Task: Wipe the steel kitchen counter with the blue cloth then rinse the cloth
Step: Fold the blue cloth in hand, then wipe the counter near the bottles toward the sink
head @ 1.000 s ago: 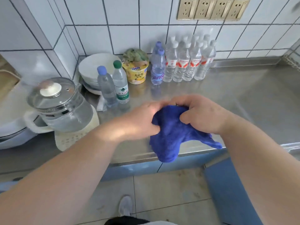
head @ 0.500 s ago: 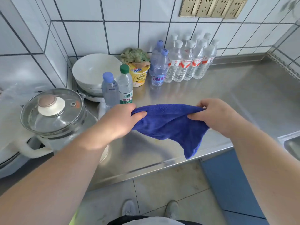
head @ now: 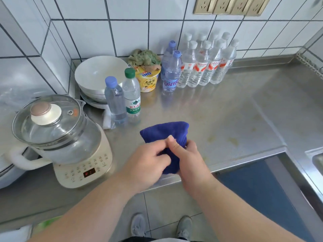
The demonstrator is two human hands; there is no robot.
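Head view, looking down over the person's forearms: both hands meet at the near edge of the steel counter (head: 227, 110), bunched around the blue cloth (head: 166, 131). The left hand (head: 146, 163) has its fingers curled into the cloth's left and middle folds, a closed grip on fabric. The right hand (head: 190, 159) is closed too, thumb laid over the top of the wad and the rest of the fingers tucked beneath, out of sight. The cloth looks folded into a thick pad; its far half pokes out ahead of the knuckles and seems to rest on the steel, its near end hanging down between the hands at the counter's lip.

What matters next, I'd say, is that the cloth lies forward of both hands, long axis running away from the person. The bare stretch of counter opens out to the right and beyond, with faint yellowish marks (head: 232, 139) just right of the right hand. That hand is the nearer one to them. To the left stand a glass kettle (head: 57, 130) and two water bottles (head: 122, 102), close enough to crowd a sweep that way. A sink's corner (head: 317, 159) shows at the far right edge, where rinsing would presumably follow.
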